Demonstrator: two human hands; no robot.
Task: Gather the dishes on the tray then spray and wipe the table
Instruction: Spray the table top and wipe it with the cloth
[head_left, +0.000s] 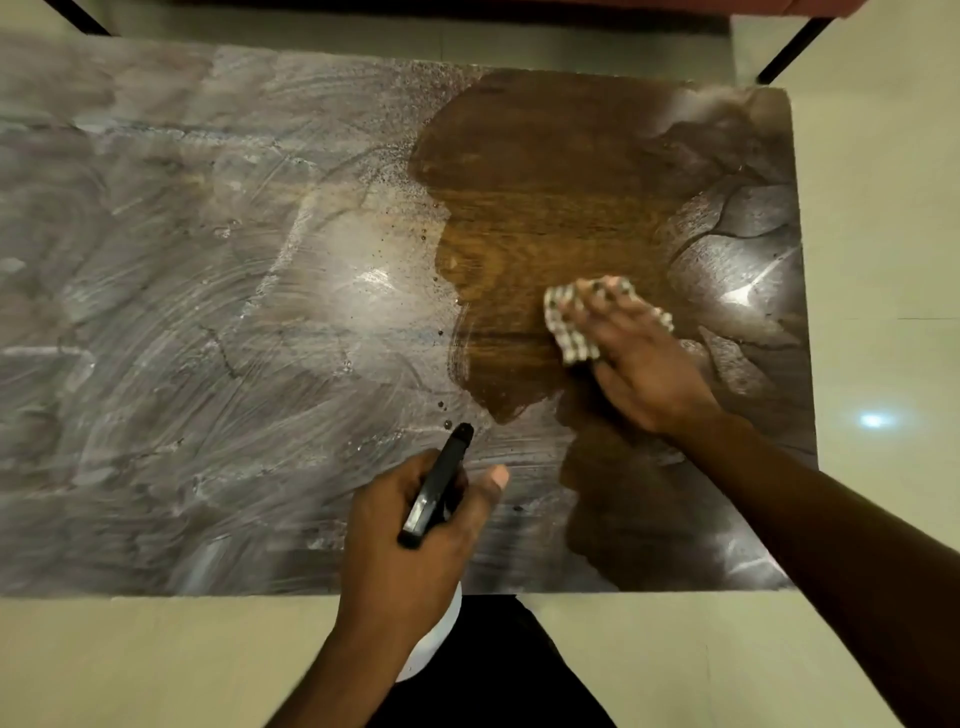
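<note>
Wiping the sprayed table: cloth under my right hand, bottle in my left.

My right hand (639, 358) lies flat, fingers straight, pressing the checked cloth (569, 332) onto the table (208, 312) right of centre, at the near side of the dark wiped patch (545, 208). My left hand (405, 540) is curled round the spray bottle (439, 488) over the near edge, nozzle pointing away from me. Cloudy film covers the left half and the right corners, so I judge the wiping less than half done. I should keep my palm flat, overlap strokes outward from the clean patch, and refold the cloth if it smears. No dishes or tray are in sight.
</note>
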